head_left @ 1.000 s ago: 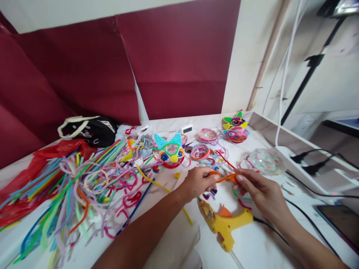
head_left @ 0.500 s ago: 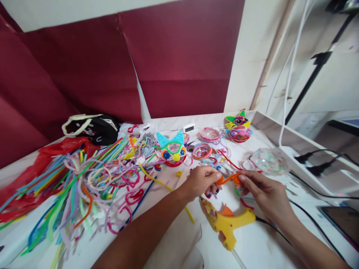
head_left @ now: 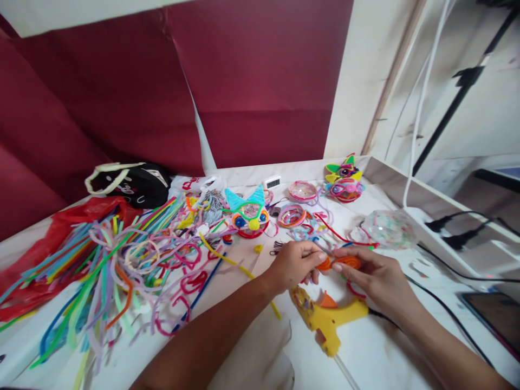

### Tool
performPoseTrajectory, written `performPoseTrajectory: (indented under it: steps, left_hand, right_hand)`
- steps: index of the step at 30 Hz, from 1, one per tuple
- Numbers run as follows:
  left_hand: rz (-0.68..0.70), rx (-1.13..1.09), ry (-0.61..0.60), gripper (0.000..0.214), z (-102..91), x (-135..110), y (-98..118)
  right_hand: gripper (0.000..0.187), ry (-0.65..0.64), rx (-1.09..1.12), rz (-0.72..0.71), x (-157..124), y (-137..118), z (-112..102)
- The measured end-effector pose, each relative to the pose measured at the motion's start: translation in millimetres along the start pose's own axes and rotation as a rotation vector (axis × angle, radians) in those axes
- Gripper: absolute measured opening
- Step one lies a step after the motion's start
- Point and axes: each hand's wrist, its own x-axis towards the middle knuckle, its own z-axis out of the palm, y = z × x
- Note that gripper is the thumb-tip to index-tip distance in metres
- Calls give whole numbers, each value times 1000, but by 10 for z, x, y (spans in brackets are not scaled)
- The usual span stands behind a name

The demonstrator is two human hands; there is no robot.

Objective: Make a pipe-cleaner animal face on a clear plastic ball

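An orange pipe cleaner [head_left: 348,262], wound into flat coils, is pinched between my two hands above the table. My left hand [head_left: 299,264] grips the coil at its left end, fingers closed. My right hand [head_left: 368,273] closes on the larger coil at the right, thumb on top. Just below them lies a yellow hot glue gun [head_left: 331,317] with a clear glue stick out of its back. Behind my hands stands an owl-like figure [head_left: 249,214] with turquoise ears, blue eyes and a yellow nose. Fingers hide part of the orange coils.
Many loose pipe cleaners [head_left: 122,271] spread over the left side, partly on a red plastic bag [head_left: 69,216]. Clear bowls [head_left: 303,190] with coloured rims stand at the back. A power strip [head_left: 442,238], cables and a phone [head_left: 493,319] lie at right.
My hands have come closer together, and the orange strip between the coils has shortened. The right coil now lies flatter between my fingers. The view has shifted slightly.
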Motion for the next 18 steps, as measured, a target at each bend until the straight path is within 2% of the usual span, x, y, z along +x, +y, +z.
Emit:
performPoseTrajectory:
  steps: [5,10,18]
  left_hand:
    - [-16,77,4,25,9,-28,56]
    - [-14,96,-6,24,31,-66,114]
    - [-8,100,-9,16,31,-64,47]
  right_hand:
    - [35,-15,-94,-5,-3,35,-32]
    - [33,61,-102,-44,-48,59,10]
    - [34,73,-177,-72,-28,44,13]
